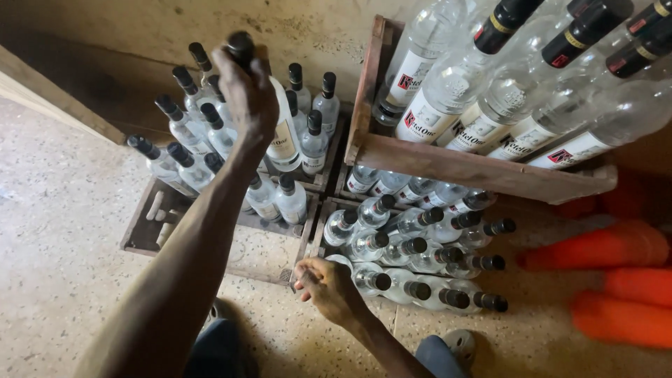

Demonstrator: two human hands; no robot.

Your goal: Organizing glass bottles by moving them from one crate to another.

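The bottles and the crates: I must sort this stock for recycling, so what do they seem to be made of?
The bottles look like clear glass, glossy and see-through, though clear plastic cannot be ruled out; their caps are dark and smooth, material unclear. The crates look like rough, unpainted wood, with visible grain and worn brown planks. The left hand grips one bottle by its neck; the right hand rests on a crate edge.

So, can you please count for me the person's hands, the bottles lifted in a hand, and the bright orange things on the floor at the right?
Hands: 2, left hand and right hand
Lifted bottle: 1, in the left hand
Orange shapes: 3, all blurred
Total: 6
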